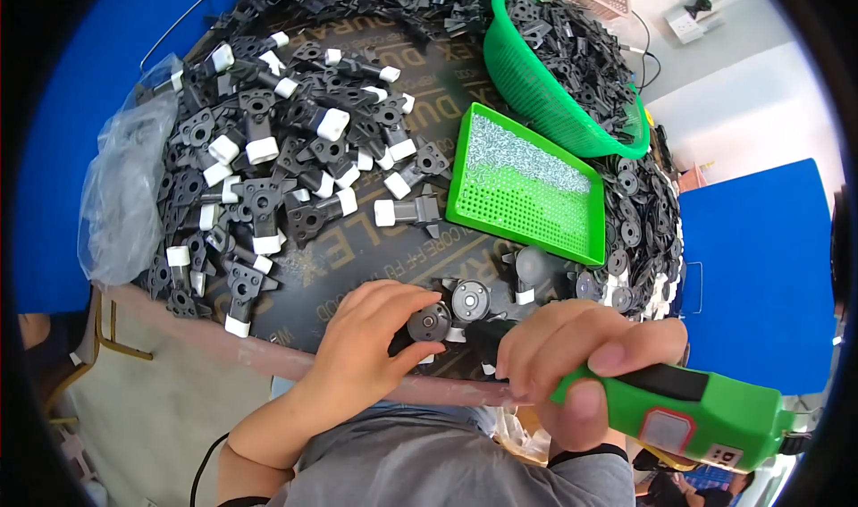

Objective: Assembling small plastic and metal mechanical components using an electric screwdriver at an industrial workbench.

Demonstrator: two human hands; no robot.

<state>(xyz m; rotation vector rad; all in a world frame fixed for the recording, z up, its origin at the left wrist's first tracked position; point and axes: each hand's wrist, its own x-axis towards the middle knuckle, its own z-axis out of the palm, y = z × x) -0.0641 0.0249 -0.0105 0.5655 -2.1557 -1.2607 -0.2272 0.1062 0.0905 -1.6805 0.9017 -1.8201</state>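
Closest of all, the right hand (585,360) is wrapped firmly around a green power screwdriver (737,418), its black nose pointing toward the other hand; whether the tip touches anything, I cannot tell. Just beyond, the left hand (362,342) is curled partly closed, thumb and forefinger bracketing a round black part (429,322) at the table's near edge. A loose pinch could let that part spin or drop off, and a slanted driver could slip toward the fingertips. A second round part (470,300) sits just beside it, easily nudged by the nose. Farther off, a green tray (525,243) holds small screws (527,154); a careless sleeve might spill them. Past the tray stands a heaped green basket (545,92).
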